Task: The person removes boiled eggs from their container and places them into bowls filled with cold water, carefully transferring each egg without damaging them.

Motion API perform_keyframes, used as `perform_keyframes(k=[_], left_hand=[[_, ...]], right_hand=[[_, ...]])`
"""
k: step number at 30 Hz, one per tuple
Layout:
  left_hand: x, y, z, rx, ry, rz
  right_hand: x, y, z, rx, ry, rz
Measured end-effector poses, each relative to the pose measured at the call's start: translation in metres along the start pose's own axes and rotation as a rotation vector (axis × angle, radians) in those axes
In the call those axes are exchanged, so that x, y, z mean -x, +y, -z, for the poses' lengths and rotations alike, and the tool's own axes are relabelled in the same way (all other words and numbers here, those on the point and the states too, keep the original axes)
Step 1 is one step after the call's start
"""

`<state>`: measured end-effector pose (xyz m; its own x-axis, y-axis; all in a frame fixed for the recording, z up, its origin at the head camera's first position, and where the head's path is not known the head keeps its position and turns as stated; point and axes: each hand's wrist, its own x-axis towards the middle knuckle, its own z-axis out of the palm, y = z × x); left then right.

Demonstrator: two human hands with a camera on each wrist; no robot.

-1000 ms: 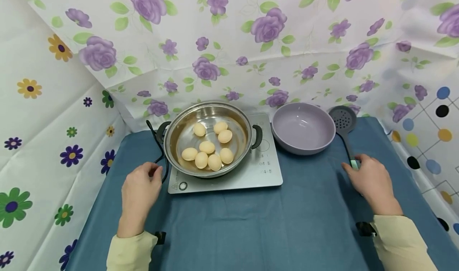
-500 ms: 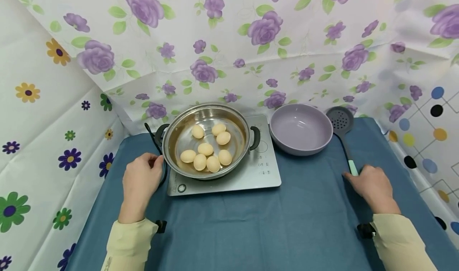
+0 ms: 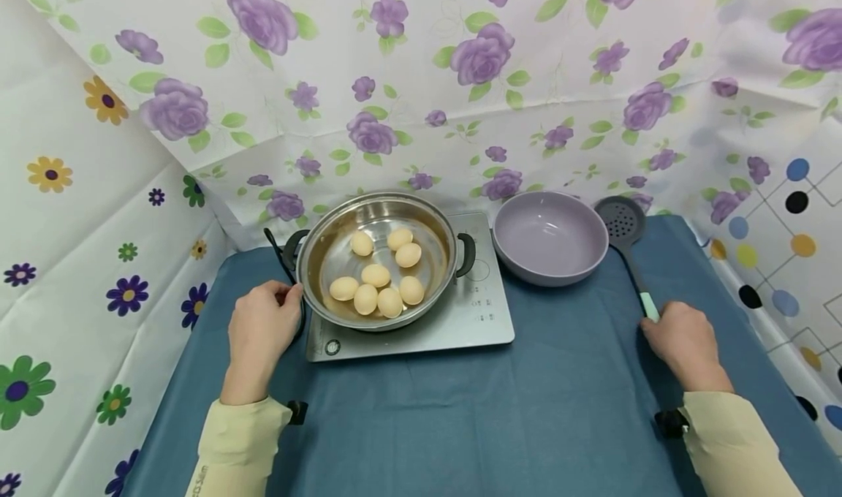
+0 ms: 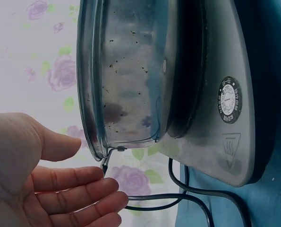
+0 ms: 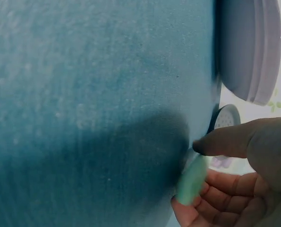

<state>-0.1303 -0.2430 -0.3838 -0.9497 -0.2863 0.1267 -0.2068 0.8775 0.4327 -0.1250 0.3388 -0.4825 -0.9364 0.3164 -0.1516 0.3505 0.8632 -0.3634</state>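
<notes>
A steel two-handled pot (image 3: 384,210) holds several pale eggs (image 3: 376,275). My left hand (image 3: 263,329) is at the pot's near-left rim; in the left wrist view its thumb and fingers (image 4: 79,194) stand apart and loosely bent, with nothing held between them. Whether a fingertip touches the rim cannot be told. On the right lies a skimmer (image 3: 622,221) with a grey perforated head and a mint-green handle. My right hand (image 3: 687,343) grips the end of this handle (image 5: 193,178), thumb on one side and curled fingers on the other, hiding part of it.
Under the pot is a silver induction cooker (image 3: 421,342). A lilac bowl (image 3: 551,235) stands between cooker and skimmer. The black cord (image 4: 197,191) lies beside the cooker on the left. Patterned sheets (image 3: 421,80) hang behind and at both sides of the blue-covered table (image 3: 460,424).
My right hand has slid back along the skimmer's handle, so more green shows. The left hand has shifted slightly up and right, closer to the pot. The head view has shifted a little.
</notes>
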Motion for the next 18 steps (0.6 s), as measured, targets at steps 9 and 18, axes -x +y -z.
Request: perform_keyframes(k=[9,18], left_hand=[[-0.001,0.004,0.007,-0.009,-0.011,0.024],[-0.001,0.007,0.011,-0.017,-0.044,0.034]], right_hand=[[-0.010,0.004,0.004,-0.059,-0.085,-0.061],[-0.014,0.005,0.007,-0.062,-0.049,-0.008]])
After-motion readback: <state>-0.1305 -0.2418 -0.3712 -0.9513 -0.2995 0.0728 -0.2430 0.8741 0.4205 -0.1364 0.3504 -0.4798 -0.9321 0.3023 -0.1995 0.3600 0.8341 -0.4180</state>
